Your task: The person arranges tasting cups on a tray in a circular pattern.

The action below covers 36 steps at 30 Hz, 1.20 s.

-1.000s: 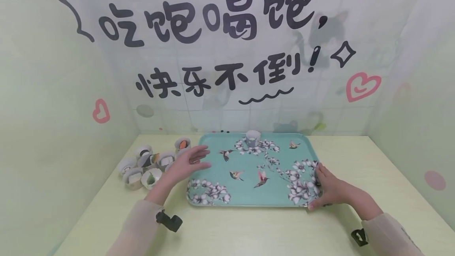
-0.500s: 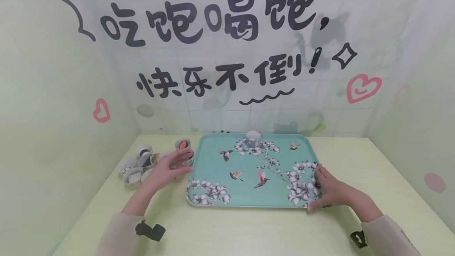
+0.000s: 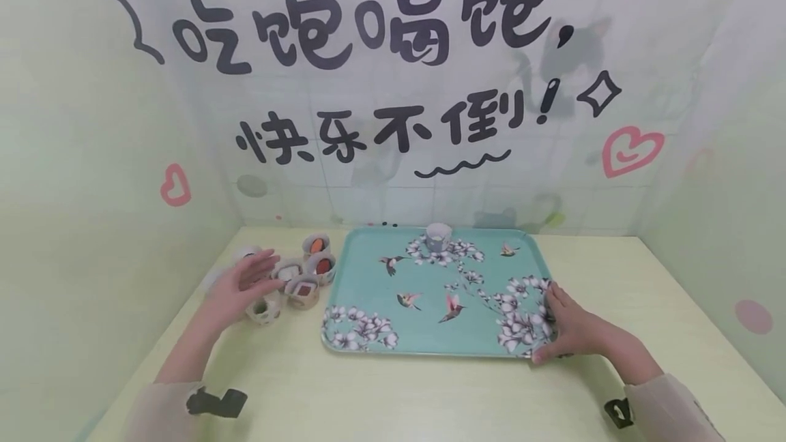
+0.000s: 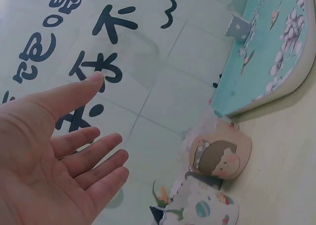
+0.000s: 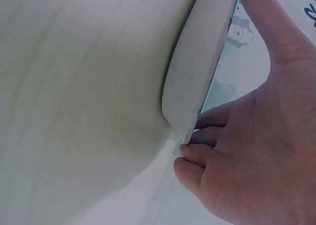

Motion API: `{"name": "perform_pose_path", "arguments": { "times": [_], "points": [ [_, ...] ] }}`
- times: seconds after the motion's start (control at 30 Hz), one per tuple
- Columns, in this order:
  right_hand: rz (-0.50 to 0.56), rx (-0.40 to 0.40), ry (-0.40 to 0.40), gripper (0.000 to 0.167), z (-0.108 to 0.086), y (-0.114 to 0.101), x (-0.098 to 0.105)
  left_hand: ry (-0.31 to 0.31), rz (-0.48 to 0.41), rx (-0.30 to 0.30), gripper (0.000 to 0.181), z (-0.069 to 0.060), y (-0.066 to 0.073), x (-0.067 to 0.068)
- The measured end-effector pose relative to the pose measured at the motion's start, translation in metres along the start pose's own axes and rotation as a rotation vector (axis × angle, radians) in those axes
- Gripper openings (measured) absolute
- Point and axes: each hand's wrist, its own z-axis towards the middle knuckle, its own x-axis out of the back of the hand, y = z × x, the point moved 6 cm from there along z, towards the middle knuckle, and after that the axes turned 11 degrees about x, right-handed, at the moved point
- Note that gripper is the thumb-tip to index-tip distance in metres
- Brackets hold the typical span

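My left hand (image 3: 236, 292) hovers over a group of small paper cups at the table's left, fingers spread and palm bare in the left wrist view. Just right of it stand a cup with a reddish square piece (image 3: 303, 290) and a cup with a dark red piece (image 3: 323, 267). Behind these is a cup with an orange piece (image 3: 316, 245). Some cups are hidden under the hand. My right hand (image 3: 574, 326) holds the right edge of a turquoise tray (image 3: 368, 278) printed with flowers and birds, thumb near its front corner. One pale cup (image 3: 439, 237) stands on the tray's back.
A cup with a printed face (image 4: 224, 158) sits near the tray's left end in the left wrist view. The pale wooden table (image 3: 399, 394) runs to a printed curtain (image 3: 393, 203) behind the tray, with more curtain on both sides.
My left hand has moved left, away from the tray's left edge and over the cups. The right hand stays at the tray's right edge, and the tray has barely moved.
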Motion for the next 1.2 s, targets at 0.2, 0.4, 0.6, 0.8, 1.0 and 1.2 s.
{"name": "perform_pose_path", "arguments": {
  "times": [0.2, 0.4, 0.6, 0.8, 1.0, 1.2],
  "points": [
    [-0.021, 0.018, 0.007, 0.133, 0.001, 0.000, 0.003, 0.092, 0.011, 0.016, 0.066, -0.008, -0.018, 0.032],
    [-0.014, 0.008, 0.009, 0.133, 0.000, 0.001, 0.006, 0.137, 0.027, 0.075, 0.069, -0.007, -0.043, 0.053],
    [0.006, 0.003, 0.002, 0.133, 0.000, 0.002, 0.004, 0.160, 0.037, 0.142, 0.070, -0.011, -0.071, 0.065],
    [0.008, 0.004, 0.000, 0.134, 0.000, 0.002, 0.001, 0.172, 0.048, 0.194, 0.071, -0.019, -0.091, 0.068],
    [0.009, 0.006, 0.001, 0.134, 0.000, 0.001, 0.000, 0.175, 0.122, 0.321, 0.074, -0.028, -0.112, 0.071],
    [0.007, 0.009, -0.002, 0.134, -0.001, 0.001, -0.001, 0.059, 0.167, 0.390, 0.079, -0.031, -0.127, 0.064]
  ]
}}
